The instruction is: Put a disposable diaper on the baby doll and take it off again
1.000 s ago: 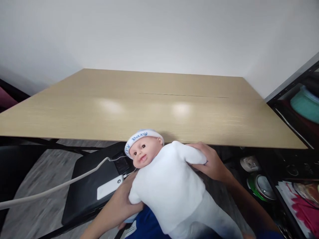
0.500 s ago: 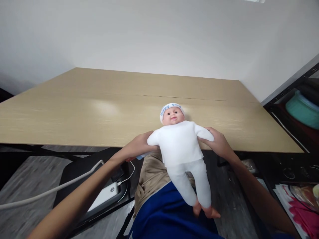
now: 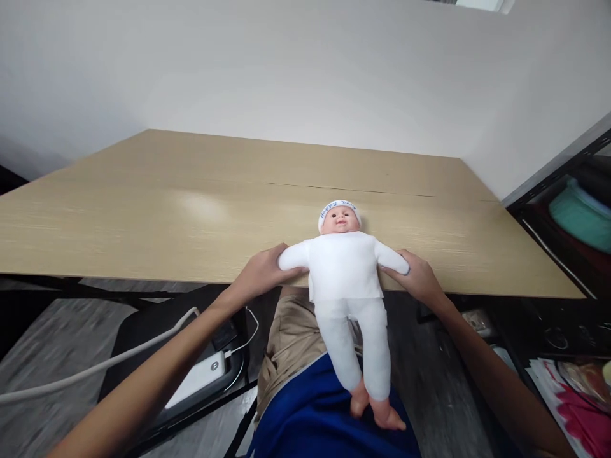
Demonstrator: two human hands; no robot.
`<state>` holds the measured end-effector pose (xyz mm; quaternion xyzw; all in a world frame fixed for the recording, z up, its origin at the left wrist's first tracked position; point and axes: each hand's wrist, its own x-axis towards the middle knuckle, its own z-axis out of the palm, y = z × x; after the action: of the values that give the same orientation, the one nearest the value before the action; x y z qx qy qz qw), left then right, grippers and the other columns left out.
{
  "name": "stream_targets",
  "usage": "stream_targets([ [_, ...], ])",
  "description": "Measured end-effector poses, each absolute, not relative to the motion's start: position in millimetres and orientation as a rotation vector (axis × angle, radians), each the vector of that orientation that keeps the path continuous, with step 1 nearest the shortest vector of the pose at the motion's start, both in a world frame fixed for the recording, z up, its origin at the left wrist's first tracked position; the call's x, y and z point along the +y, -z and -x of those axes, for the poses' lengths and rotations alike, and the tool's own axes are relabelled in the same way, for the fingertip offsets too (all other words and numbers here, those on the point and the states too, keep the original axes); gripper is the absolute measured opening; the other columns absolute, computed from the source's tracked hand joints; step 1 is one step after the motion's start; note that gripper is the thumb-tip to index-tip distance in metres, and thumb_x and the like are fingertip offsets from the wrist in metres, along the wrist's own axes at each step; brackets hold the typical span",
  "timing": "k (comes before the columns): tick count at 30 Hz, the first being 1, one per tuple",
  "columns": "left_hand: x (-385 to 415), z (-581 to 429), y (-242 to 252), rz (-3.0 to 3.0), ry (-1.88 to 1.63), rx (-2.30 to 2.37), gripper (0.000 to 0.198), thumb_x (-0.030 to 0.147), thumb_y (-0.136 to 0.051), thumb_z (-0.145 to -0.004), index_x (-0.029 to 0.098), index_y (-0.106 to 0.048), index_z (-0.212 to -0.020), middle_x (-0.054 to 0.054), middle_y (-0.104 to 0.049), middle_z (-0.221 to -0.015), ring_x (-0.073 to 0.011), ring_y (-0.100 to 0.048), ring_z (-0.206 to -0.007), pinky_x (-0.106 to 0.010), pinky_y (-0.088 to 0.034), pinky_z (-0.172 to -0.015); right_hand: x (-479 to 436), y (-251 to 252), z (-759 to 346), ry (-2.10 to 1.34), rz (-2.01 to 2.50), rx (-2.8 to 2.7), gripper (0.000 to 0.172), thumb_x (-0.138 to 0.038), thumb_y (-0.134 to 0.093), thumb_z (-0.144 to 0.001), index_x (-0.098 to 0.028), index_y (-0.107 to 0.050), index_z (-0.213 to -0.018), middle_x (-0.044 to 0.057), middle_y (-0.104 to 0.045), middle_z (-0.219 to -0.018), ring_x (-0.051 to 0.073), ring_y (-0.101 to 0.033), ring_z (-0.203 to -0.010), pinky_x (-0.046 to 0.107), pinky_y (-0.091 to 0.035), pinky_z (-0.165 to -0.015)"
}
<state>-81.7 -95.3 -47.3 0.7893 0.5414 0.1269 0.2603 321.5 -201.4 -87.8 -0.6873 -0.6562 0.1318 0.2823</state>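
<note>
1. While both hands are at the near edge of the surface (image 3: 119,203), a doll (image 3: 344,267) in white clothes is held between them, face up.
2. Its head and chest are over the surface, just inside the near edge; its legs extend past that edge, and its bare feet (image 3: 377,410) are above the person's blue garment (image 3: 305,413).
3. The left hand (image 3: 262,273) has its fingers closed around the end of one doll arm, by the near edge.
4. The right hand (image 3: 417,277) grips the other doll arm in the same way, on the side toward the near right corner.
5. A white cap (image 3: 338,206) with blue lettering is on the doll's head.
6. A thin dark seam (image 3: 348,189) crosses the surface, roughly along its far edge.
7. Below the near edge, to the left, a white power bank (image 3: 198,380) with a thin cable (image 3: 258,324) lies on a black seat (image 3: 136,321).
8. Beyond the right edge, a teal item (image 3: 580,213) sits on a dark shelf.
</note>
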Motion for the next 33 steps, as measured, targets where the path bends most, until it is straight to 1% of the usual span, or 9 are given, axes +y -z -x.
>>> stream_targets([
  [4,-79,79,50,-2.163,-0.418,1.464,0.066,0.086,-0.065,-0.081,0.024,-0.064,-0.101,-0.012,-0.080,-0.105,-0.0364,-0.074,-0.095,-0.040,-0.047,-0.077,-184,91,-321,-0.295,1.873,-1.799,0.039,-0.063,-0.070,-0.099,-0.026,-0.069,-0.111,0.010,-0.080,-0.110,0.033,-0.074,-0.100,0.040,-0.052,-0.082],
  [8,-49,71,53,-2.225,-0.438,1.514,0.067,0.087,-0.061,-0.083,0.023,-0.063,-0.104,-0.014,-0.079,-0.106,-0.0374,-0.073,-0.096,-0.041,-0.049,-0.078,-154,93,-324,-0.226,1.896,-1.844,0.043,-0.067,-0.066,-0.101,-0.025,-0.068,-0.108,0.011,-0.078,-0.109,0.033,-0.072,-0.100,0.039,-0.050,-0.080],
  [13,-4,58,60,-2.331,-0.435,1.582,0.074,0.090,-0.055,-0.086,0.021,-0.061,-0.113,-0.019,-0.077,-0.113,-0.0412,-0.072,-0.101,-0.045,-0.052,-0.084,-102,99,-333,-0.074,1.931,-1.850,0.053,-0.077,-0.057,-0.102,-0.025,-0.066,-0.103,0.013,-0.076,-0.107,0.035,-0.070,-0.100,0.040,-0.051,-0.079],
  [18,41,46,68,-2.428,-0.478,1.608,0.075,0.089,-0.052,-0.089,0.019,-0.061,-0.116,-0.023,-0.075,-0.122,-0.0452,-0.069,-0.114,-0.049,-0.054,-0.092,-46,105,-347,0.063,1.890,-1.875,0.069,-0.088,-0.047,-0.101,-0.023,-0.069,-0.107,0.016,-0.077,-0.109,0.037,-0.070,-0.103,0.043,-0.053,-0.080],
  [22,81,41,77,-2.463,-0.521,1.610,0.075,0.087,-0.053,-0.091,0.019,-0.061,-0.121,-0.022,-0.075,-0.121,-0.0451,-0.068,-0.116,-0.048,-0.054,-0.092,-5,107,-357,0.069,1.849,-1.876,0.076,-0.093,-0.045,-0.099,-0.022,-0.071,-0.110,0.016,-0.078,-0.109,0.037,-0.071,-0.101,0.043,-0.053,-0.080],
  [26,123,36,84,-2.538,-0.618,1.578,0.070,0.080,-0.058,-0.094,0.017,-0.063,-0.124,-0.021,-0.074,-0.122,-0.0435,-0.067,-0.119,-0.049,-0.053,-0.096,33,110,-366,0.086,1.814,-1.883,0.079,-0.094,-0.045,-0.098,-0.022,-0.073,-0.114,0.016,-0.078,-0.111,0.036,-0.070,-0.102,0.044,-0.054,-0.084],
  [29,154,31,88,-2.587,-0.716,1.563,0.066,0.077,-0.061,-0.096,0.016,-0.064,-0.122,-0.021,-0.073,-0.125,-0.0420,-0.066,-0.119,-0.049,-0.053,-0.098,61,114,-371,0.171,1.802,-1.862,0.079,-0.095,-0.045,-0.097,-0.021,-0.072,-0.108,0.016,-0.075,-0.103,0.036,-0.067,-0.098,0.046,-0.054,-0.084],
  [31,174,27,91,-2.607,-0.784,1.563,0.066,0.077,-0.063,-0.097,0.016,-0.065,-0.122,-0.020,-0.072,-0.127,-0.0412,-0.065,-0.120,-0.049,-0.053,-0.099,79,117,-374,0.240,1.789,-1.853,0.077,-0.094,-0.046,-0.097,-0.022,-0.071,-0.105,0.016,-0.073,-0.101,0.038,-0.064,-0.100,0.050,-0.054,-0.088],
  [33,193,23,92,-2.617,-0.825,1.566,0.066,0.078,-0.063,-0.097,0.017,-0.065,-0.123,-0.020,-0.071,-0.128,-0.0409,-0.064,-0.121,-0.050,-0.052,-0.101,96,119,-377,0.289,1.766,-1.857,0.074,-0.091,-0.047,-0.099,-0.021,-0.071,-0.106,0.017,-0.070,-0.102,0.039,-0.062,-0.103,0.056,-0.053,-0.095],
])
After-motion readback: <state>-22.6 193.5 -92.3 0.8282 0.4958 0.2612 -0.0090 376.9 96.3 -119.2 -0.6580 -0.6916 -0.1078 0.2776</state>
